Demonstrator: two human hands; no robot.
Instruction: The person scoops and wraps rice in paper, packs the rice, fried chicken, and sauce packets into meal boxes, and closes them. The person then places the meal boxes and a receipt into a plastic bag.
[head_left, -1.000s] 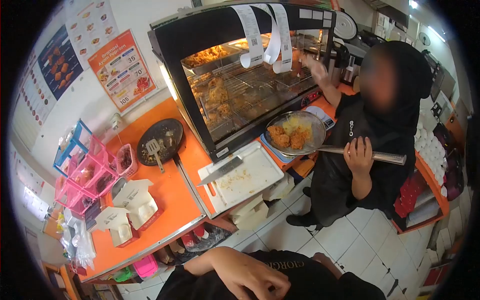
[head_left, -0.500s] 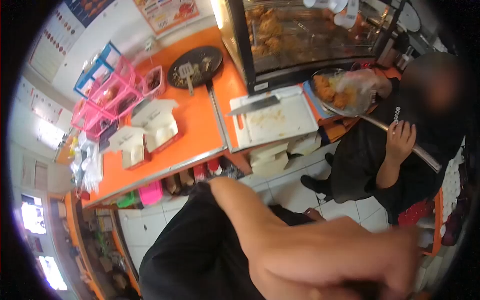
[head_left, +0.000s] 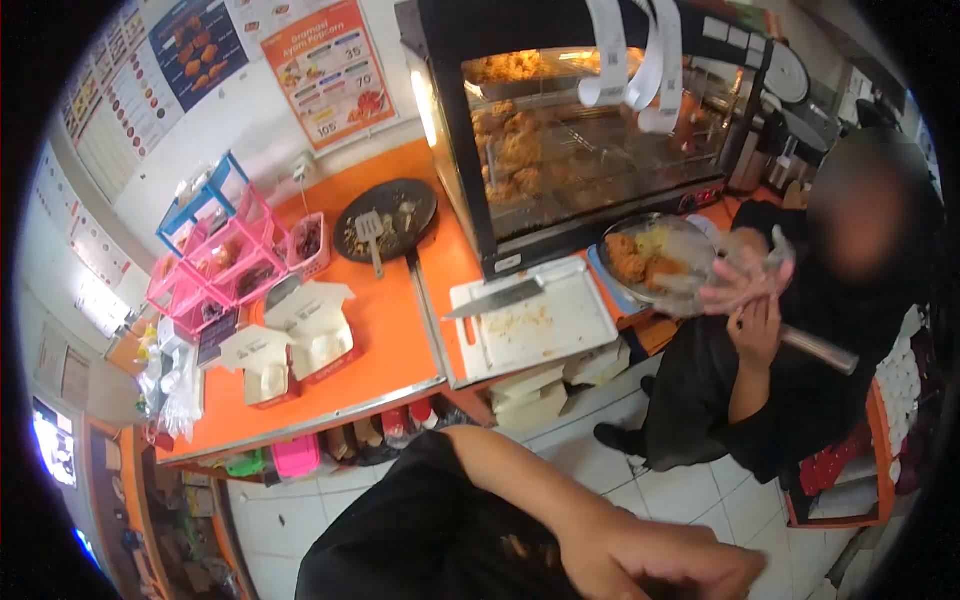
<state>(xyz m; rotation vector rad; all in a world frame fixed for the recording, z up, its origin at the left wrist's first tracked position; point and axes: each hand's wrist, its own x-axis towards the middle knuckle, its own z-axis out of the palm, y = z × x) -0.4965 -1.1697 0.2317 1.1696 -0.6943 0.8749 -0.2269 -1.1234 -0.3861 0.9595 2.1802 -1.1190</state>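
My left hand [head_left: 675,558] reaches across the bottom of the view, its bare forearm coming out of a black sleeve [head_left: 400,510]. Its fingers look curled together. The lower part of the hand is cut off by the frame edge, so anything inside it is hidden. No counter item touches this hand; the tiled floor [head_left: 640,490] lies behind it. My right hand does not show. Nearest on the counter is a white cutting board [head_left: 590,335] with crumbs and a knife [head_left: 497,297] lying on it.
A co-worker in black stands at right, a clear-gloved hand [head_left: 745,280] beside a long-handled metal pan [head_left: 690,235] of fried chicken [head_left: 628,258]. Open boxes [head_left: 325,345], a black pan [head_left: 405,235] with a spatula [head_left: 370,240] and pink baskets [head_left: 240,270] stand left of a heated display case [head_left: 600,150].
The view has tilted up and the counter sits lower. My left hand has moved downward in the frame. The co-worker's bare hand has gone from the pan's handle to the gloved hand.
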